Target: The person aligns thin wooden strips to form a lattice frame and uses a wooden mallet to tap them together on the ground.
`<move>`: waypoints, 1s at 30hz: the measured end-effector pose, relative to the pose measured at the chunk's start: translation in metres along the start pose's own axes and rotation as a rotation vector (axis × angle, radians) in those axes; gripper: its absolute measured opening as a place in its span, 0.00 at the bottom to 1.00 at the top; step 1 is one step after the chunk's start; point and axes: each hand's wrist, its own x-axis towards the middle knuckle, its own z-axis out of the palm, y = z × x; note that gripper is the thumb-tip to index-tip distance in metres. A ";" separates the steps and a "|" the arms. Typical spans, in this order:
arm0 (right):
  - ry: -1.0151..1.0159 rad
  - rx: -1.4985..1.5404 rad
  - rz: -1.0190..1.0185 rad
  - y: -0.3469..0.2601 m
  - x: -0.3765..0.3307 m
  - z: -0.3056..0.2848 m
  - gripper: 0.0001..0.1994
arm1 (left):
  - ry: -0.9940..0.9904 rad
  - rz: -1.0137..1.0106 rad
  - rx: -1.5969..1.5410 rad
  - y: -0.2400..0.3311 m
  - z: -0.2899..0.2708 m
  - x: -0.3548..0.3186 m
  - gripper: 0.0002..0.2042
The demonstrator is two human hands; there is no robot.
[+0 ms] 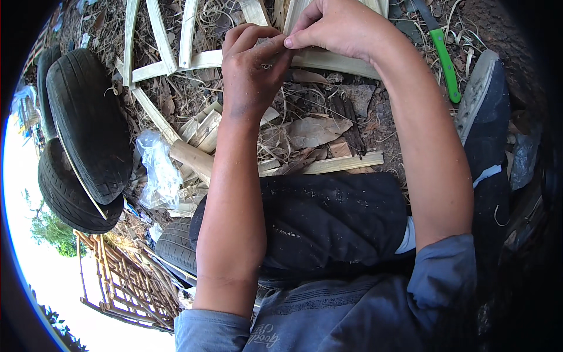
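**Both hands pinch at a bamboo frame**

At top centre, the left hand (253, 70) and right hand (337, 26) meet with fingers pinched together on a strip of the bamboo frame (199, 60). A green-handled knife (444, 58) lies upper right; tyres (88, 135) are stacked at left.

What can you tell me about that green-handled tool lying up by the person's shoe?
The green-handled tool looks like a knife or small saw: a bright green, smooth handle, probably plastic, joined to a dark, narrow blade that runs toward the picture's top edge. It lies slantwise on the bare ground among dry leaves and wood shavings, handle end nearest the dark shoe with its pale sole. Neither hand touches it; the right hand is nearest, busy at the pale wooden slats.
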 end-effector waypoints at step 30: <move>0.611 0.501 -0.114 0.119 -0.194 0.036 0.08 | -0.047 -0.088 -0.015 0.008 0.001 0.003 0.06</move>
